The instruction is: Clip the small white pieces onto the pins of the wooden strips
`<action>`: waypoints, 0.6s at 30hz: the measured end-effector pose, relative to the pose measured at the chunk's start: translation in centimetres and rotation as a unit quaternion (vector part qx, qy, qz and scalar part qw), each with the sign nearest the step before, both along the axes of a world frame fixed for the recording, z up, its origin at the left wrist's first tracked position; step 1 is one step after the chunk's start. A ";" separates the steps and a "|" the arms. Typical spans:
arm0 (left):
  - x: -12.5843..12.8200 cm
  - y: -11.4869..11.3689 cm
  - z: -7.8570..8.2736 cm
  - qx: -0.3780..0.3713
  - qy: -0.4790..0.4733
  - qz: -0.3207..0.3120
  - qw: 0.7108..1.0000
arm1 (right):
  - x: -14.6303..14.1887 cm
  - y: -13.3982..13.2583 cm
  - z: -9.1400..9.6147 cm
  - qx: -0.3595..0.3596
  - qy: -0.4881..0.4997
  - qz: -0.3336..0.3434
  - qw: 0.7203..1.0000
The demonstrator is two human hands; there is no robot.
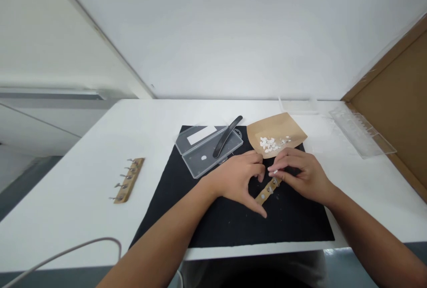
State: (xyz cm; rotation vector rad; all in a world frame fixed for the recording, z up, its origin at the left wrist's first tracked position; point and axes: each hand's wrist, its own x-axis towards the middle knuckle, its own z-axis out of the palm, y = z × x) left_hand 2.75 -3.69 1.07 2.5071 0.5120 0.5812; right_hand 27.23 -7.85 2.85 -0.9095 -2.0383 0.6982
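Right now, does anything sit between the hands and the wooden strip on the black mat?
Nothing visible. Both the left hand and right hand already touch the wooden strip; the brown paper lies behind them.

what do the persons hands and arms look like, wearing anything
The left hand and right hand are bare: no gloves, and no rings or watch that show. The left forearm and right forearm are bare too, with no sleeves in view.
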 end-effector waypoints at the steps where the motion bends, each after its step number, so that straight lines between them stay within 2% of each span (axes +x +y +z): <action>1: 0.1 -0.2 -0.1 -0.009 0.015 -0.004 1.000 | 0.0 0.0 0.0 -0.006 -0.001 0.013 1.000; 4: 0.5 -0.6 -0.2 -0.021 0.060 -0.015 0.998 | 0.0 0.0 0.0 -0.022 -0.008 0.040 0.999; 10: 0.5 -0.6 0.3 0.013 0.137 -0.007 0.990 | -0.2 0.0 -0.4 -0.019 -0.036 0.080 0.996; 18: 0.1 -0.2 0.8 0.005 0.151 0.000 0.988 | -0.2 -0.1 -1.0 0.025 -0.116 0.053 0.992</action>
